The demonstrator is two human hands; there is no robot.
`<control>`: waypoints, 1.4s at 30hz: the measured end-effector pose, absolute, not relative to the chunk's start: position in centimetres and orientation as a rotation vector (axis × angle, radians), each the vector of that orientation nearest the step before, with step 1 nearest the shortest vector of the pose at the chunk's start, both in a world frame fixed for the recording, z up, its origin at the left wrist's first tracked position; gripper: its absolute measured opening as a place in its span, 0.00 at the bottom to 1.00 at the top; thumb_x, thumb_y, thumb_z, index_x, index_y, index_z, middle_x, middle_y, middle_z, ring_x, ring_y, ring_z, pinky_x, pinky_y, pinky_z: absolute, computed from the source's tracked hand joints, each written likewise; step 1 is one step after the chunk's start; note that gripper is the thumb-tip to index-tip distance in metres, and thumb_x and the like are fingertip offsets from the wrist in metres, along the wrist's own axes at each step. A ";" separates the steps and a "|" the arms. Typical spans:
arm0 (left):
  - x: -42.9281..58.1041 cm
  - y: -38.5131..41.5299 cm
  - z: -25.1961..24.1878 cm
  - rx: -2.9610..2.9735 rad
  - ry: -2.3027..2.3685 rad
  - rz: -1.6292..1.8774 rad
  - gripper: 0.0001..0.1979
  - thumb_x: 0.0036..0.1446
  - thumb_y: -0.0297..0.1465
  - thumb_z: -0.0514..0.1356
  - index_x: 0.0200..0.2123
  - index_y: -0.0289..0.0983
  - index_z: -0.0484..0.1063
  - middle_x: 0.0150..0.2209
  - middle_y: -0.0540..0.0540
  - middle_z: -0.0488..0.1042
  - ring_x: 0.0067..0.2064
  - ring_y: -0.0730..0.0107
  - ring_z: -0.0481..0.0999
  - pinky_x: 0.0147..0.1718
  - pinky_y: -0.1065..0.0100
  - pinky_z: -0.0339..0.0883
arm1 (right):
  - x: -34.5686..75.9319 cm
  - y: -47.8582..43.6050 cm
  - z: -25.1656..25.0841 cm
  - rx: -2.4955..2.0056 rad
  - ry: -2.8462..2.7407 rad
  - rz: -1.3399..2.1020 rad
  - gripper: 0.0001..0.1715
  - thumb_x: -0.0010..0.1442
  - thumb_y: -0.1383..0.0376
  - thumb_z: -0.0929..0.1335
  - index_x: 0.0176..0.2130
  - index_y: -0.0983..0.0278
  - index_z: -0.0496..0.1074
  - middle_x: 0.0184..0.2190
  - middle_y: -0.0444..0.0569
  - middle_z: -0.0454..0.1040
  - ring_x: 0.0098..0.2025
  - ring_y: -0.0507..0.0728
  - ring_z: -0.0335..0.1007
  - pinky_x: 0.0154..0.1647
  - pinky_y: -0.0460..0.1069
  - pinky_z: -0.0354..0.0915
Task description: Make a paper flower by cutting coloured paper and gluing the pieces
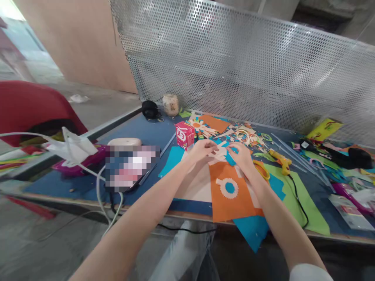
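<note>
My left hand (202, 150) and my right hand (241, 155) meet over the blue table (88, 183), fingers curled together on a small pale and blue felt piece (224, 153) held between them. Just below lies an orange felt sheet (231, 195) with a white toothed ring and blue centre (229, 188). A blue felt sheet (252, 232) hangs over the table's front edge. Orange-handled scissors (261, 168) lie right beside my right hand.
A yellow glue gun (280, 159) with a black cord lies on green felt (304, 199) at right. A pink carton (184, 135) stands left of my hands. Felt scraps (234, 130) pile up behind. A perforated metal screen (234, 70) backs the table. A white charger (72, 146) sits at left.
</note>
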State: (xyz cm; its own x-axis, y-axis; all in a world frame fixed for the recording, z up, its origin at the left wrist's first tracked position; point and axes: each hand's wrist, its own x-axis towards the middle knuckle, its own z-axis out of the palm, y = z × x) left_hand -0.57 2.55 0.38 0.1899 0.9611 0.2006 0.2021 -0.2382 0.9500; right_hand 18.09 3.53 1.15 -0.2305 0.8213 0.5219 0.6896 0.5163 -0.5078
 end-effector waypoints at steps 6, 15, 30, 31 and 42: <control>0.9 2.0 -0.3 1.796 1.033 1.068 0.10 0.48 0.36 0.58 0.31 0.35 0.69 0.29 0.46 0.76 0.31 0.68 0.75 0.29 0.71 0.66 | 18.8 3.1 1.2 -1.119 -2.008 0.403 0.11 0.52 0.60 0.65 0.30 0.63 0.74 0.31 0.48 0.76 0.35 0.56 0.72 0.39 0.50 0.66; 0.7 2.0 0.0 1.824 1.312 1.246 0.11 0.49 0.37 0.56 0.28 0.35 0.71 0.31 0.46 0.75 0.33 0.70 0.71 0.32 0.71 0.62 | 24.8 2.8 4.2 -2.054 -1.646 -0.257 0.21 0.55 0.58 0.63 0.42 0.71 0.70 0.44 0.66 0.69 0.49 0.69 0.62 0.44 0.63 0.59; 1.1 1.8 -0.1 1.855 1.314 1.151 0.10 0.51 0.36 0.53 0.26 0.36 0.69 0.29 0.47 0.74 0.33 0.69 0.72 0.32 0.70 0.63 | 31.0 4.1 3.1 -2.767 -0.990 0.012 0.36 0.49 0.53 0.68 0.51 0.72 0.63 0.51 0.69 0.62 0.55 0.70 0.55 0.46 0.62 0.58; 1.1 1.7 0.0 1.842 1.327 1.159 0.10 0.51 0.35 0.53 0.25 0.36 0.68 0.29 0.47 0.74 0.32 0.69 0.72 0.32 0.70 0.62 | 31.1 3.9 3.2 -2.719 -0.979 0.006 0.39 0.47 0.54 0.69 0.52 0.73 0.61 0.51 0.69 0.61 0.55 0.69 0.56 0.47 0.61 0.58; 1.1 1.8 -0.2 1.613 1.219 1.295 0.10 0.50 0.37 0.56 0.27 0.36 0.69 0.21 0.52 0.68 0.23 0.77 0.66 0.23 0.75 0.59 | 27.9 2.6 5.4 -2.060 -1.300 -0.270 0.29 0.48 0.60 0.66 0.46 0.72 0.56 0.36 0.62 0.70 0.41 0.66 0.69 0.40 0.56 0.64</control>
